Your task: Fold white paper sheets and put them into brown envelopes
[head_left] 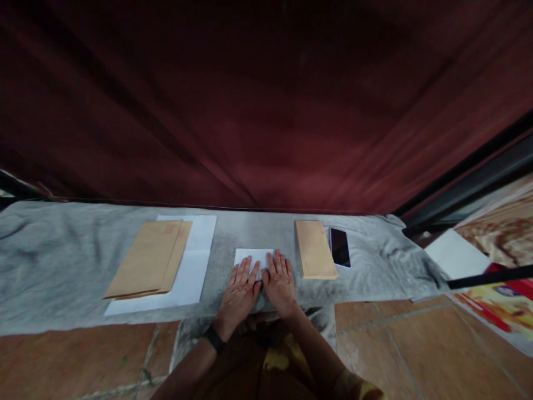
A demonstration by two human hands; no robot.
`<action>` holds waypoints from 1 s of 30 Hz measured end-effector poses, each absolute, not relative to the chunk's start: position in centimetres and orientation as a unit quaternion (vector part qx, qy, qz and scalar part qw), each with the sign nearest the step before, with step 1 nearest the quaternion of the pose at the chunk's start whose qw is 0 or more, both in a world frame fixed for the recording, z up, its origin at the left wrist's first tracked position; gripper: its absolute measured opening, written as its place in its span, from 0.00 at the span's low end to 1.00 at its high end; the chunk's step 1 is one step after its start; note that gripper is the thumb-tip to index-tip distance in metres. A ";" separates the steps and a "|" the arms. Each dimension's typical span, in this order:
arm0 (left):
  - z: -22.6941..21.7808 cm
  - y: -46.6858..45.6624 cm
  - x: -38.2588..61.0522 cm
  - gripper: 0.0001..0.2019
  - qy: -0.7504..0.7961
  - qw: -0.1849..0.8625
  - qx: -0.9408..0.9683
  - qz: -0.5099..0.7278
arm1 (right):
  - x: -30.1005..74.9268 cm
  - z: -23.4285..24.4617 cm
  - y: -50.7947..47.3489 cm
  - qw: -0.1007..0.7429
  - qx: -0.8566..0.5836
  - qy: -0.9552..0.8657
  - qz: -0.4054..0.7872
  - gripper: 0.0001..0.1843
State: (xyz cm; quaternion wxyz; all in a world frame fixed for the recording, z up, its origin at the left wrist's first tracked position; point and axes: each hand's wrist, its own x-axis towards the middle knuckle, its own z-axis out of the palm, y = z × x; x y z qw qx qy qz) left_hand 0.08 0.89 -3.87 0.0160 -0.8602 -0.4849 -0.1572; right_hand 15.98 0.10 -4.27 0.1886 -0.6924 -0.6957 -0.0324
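Note:
My left hand (239, 291) and my right hand (280, 279) lie flat, fingers stretched out, side by side on a small folded white paper (251, 258) on the grey cloth (58, 266). Only the paper's far part shows beyond my fingertips. A black band sits on my left wrist. To the left lies a stack of brown envelopes (150, 258) on white sheets (192, 272). To the right lies another brown envelope (314, 248) with a dark phone (340, 246) beside it.
A dark red curtain (266, 105) hangs right behind the cloth. Brown floor tiles (408, 344) run along the near side. At the far right lie a white sheet (456, 254), a black bar (491, 276) and colourful printed paper (506, 305).

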 end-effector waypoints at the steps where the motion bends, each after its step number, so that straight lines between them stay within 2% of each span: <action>1: -3.8 0.9 0.1 0.28 -0.485 0.015 -0.860 -0.159 | 16.2 -4.3 -0.1 0.186 -0.690 -0.699 -0.030 0.29; 11: -3.0 0.7 0.0 0.27 -0.476 -0.010 -0.863 -0.166 | 17.5 -4.6 -2.4 0.189 -0.689 -0.698 -0.040 0.29; 17: -2.9 0.7 0.2 0.28 -0.478 0.004 -0.865 -0.153 | 16.8 -4.6 -5.3 0.192 -0.615 -0.764 -0.026 0.29; 21: -3.1 0.7 0.2 0.28 -0.479 0.015 -0.864 -0.155 | 17.0 -4.4 -6.9 0.195 -0.616 -0.763 -0.028 0.29; 30: -3.4 0.7 0.3 0.28 -0.485 0.003 -0.860 -0.156 | 18.8 -3.0 -7.1 0.191 -0.614 -0.765 0.014 0.25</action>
